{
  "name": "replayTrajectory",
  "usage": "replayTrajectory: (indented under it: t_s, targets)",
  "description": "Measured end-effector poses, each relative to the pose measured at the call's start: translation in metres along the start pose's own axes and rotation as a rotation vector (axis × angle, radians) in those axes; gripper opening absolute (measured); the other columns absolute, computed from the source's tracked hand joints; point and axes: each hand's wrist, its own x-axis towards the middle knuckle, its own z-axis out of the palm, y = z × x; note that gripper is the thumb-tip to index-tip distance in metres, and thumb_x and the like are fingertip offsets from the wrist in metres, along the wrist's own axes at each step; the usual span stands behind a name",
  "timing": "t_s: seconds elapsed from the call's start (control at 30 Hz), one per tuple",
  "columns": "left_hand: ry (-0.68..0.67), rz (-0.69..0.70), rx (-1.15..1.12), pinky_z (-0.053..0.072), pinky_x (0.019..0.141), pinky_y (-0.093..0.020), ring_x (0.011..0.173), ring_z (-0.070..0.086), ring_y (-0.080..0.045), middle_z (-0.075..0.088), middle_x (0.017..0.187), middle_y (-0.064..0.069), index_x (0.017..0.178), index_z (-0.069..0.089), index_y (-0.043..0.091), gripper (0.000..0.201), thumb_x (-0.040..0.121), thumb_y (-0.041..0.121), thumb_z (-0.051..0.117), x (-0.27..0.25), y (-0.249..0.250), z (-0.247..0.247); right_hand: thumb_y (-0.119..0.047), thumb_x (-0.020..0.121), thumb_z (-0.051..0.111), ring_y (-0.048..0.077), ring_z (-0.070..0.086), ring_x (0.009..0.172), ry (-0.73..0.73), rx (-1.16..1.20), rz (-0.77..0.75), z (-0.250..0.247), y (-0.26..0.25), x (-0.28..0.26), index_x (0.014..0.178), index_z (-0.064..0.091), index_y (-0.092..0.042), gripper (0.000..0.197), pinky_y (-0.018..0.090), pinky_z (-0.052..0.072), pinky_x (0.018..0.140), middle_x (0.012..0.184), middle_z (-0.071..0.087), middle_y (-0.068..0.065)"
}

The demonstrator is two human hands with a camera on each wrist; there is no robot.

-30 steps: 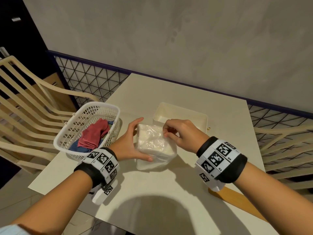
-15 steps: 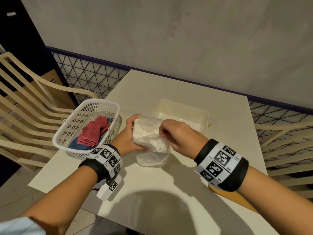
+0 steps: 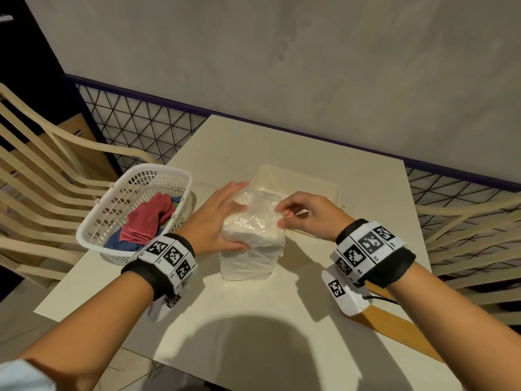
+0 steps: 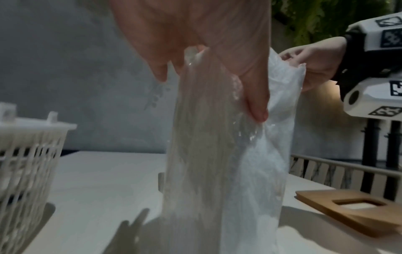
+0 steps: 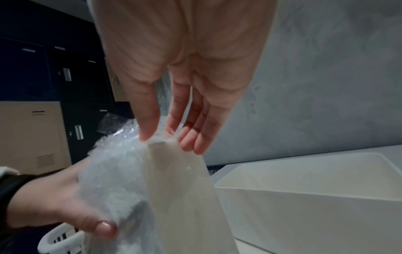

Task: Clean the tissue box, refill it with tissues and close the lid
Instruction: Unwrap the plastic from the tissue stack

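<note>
A pack of white tissues (image 3: 251, 238) in clear plastic wrap stands on end on the cream table (image 3: 253, 306). My left hand (image 3: 225, 218) grips its left side, fingers over the back and thumb across the front. In the left wrist view the thumb presses into the tissue pack (image 4: 228, 154). My right hand (image 3: 284, 217) pinches the wrap at the pack's top right corner, thumb against fingers, as the right wrist view shows on the tissue pack (image 5: 174, 189). Just behind stands the open cream tissue box (image 3: 324, 187). Its wooden lid (image 3: 400, 328) with a slot lies at the table's right front edge.
A white plastic basket (image 3: 135, 193) holding red and blue cloths (image 3: 146, 218) sits on the table's left side, close to my left wrist. Slatted chairs (image 3: 42, 179) stand on both sides. A wall and mesh railing (image 3: 141, 128) run behind the table.
The tissue pack has been turned from a low, tilted hold to standing on end. My right hand has shifted to the top right corner of the wrap.
</note>
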Motion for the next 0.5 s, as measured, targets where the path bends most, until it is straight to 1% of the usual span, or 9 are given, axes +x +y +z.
replayTrajectory:
  t_s: [0.07, 0.13, 0.17, 0.23, 0.3, 0.33, 0.37, 0.43, 0.5]
  targets:
    - [-0.085, -0.058, 0.043, 0.018, 0.114, -0.029, 0.14, 0.011, -0.007, 0.033, 0.139, 0.014, 0.139, 0.029, 0.029, 0.091, 0.063, 0.047, 0.076, 0.005, 0.003, -0.005, -0.013, 0.076, 0.071, 0.013, 0.054, 0.087, -0.017, 0.064, 0.029, -0.002, -0.001, 0.003, 0.09, 0.066, -0.018, 0.016, 0.029, 0.045, 0.092, 0.085, 0.059, -0.004]
    - [-0.092, -0.095, 0.037, 0.026, 0.114, -0.034, 0.136, 0.023, -0.013, 0.039, 0.139, 0.005, 0.139, 0.031, 0.025, 0.09, 0.064, 0.04, 0.079, 0.008, 0.004, -0.008, -0.012, 0.079, 0.068, 0.013, 0.056, 0.088, -0.042, 0.099, 0.049, -0.005, -0.002, 0.006, 0.081, 0.065, -0.023, 0.012, 0.026, 0.042, 0.092, 0.088, 0.062, -0.002]
    - [-0.091, -0.087, 0.03, 0.029, 0.111, -0.033, 0.13, 0.027, -0.012, 0.04, 0.138, 0.004, 0.138, 0.03, 0.028, 0.089, 0.065, 0.038, 0.08, 0.009, 0.005, -0.009, -0.011, 0.08, 0.067, 0.013, 0.056, 0.088, -0.04, 0.083, 0.03, -0.006, -0.001, 0.008, 0.079, 0.064, -0.024, 0.013, 0.026, 0.042, 0.091, 0.088, 0.063, -0.002]
    - [-0.119, -0.079, 0.039, 0.025, 0.104, -0.026, 0.121, 0.026, -0.008, 0.039, 0.134, 0.01, 0.134, 0.026, 0.037, 0.086, 0.066, 0.043, 0.077, 0.008, 0.006, -0.009, -0.009, 0.08, 0.067, 0.015, 0.057, 0.085, 0.002, 0.034, -0.034, -0.005, -0.002, 0.01, 0.076, 0.064, -0.02, 0.012, 0.024, 0.044, 0.086, 0.082, 0.062, -0.004]
    - [-0.13, -0.068, 0.073, 0.022, 0.104, -0.027, 0.124, 0.029, -0.015, 0.04, 0.138, 0.006, 0.134, 0.034, 0.036, 0.08, 0.065, 0.051, 0.07, 0.01, 0.004, -0.009, -0.007, 0.078, 0.068, 0.016, 0.058, 0.083, 0.053, 0.002, -0.09, -0.003, -0.002, 0.01, 0.076, 0.066, -0.014, 0.008, 0.026, 0.047, 0.084, 0.079, 0.06, -0.007]
    - [-0.127, -0.072, 0.083, 0.022, 0.104, -0.03, 0.127, 0.03, -0.02, 0.04, 0.14, 0.003, 0.135, 0.039, 0.034, 0.078, 0.065, 0.051, 0.07, 0.011, 0.004, -0.009, -0.007, 0.078, 0.068, 0.016, 0.058, 0.083, 0.067, -0.009, -0.11, -0.002, -0.002, 0.01, 0.077, 0.067, -0.011, 0.005, 0.027, 0.048, 0.085, 0.078, 0.06, -0.008]
    - [-0.127, -0.085, 0.087, 0.022, 0.106, -0.031, 0.128, 0.03, -0.022, 0.039, 0.141, 0.002, 0.134, 0.042, 0.031, 0.076, 0.066, 0.048, 0.073, 0.012, 0.004, -0.01, -0.006, 0.079, 0.067, 0.016, 0.058, 0.083, 0.075, -0.022, -0.131, -0.001, -0.002, 0.008, 0.079, 0.067, -0.009, 0.002, 0.027, 0.048, 0.086, 0.078, 0.06, -0.008]
    - [-0.115, -0.104, 0.076, 0.021, 0.107, -0.031, 0.127, 0.029, -0.019, 0.039, 0.141, 0.0, 0.132, 0.045, 0.03, 0.073, 0.068, 0.038, 0.077, 0.012, 0.003, -0.01, -0.007, 0.081, 0.065, 0.016, 0.057, 0.084, 0.088, -0.093, -0.191, 0.0, -0.002, 0.005, 0.081, 0.067, -0.007, 0.002, 0.024, 0.046, 0.086, 0.079, 0.061, -0.005]
    - [-0.099, -0.104, 0.044, 0.021, 0.106, -0.03, 0.122, 0.027, -0.013, 0.04, 0.139, 0.0, 0.129, 0.043, 0.036, 0.071, 0.067, 0.035, 0.079, 0.012, 0.001, -0.01, -0.007, 0.082, 0.063, 0.016, 0.054, 0.082, 0.086, -0.179, -0.253, 0.001, -0.004, 0.0, 0.082, 0.066, -0.006, 0.003, 0.017, 0.041, 0.08, 0.078, 0.06, -0.004]
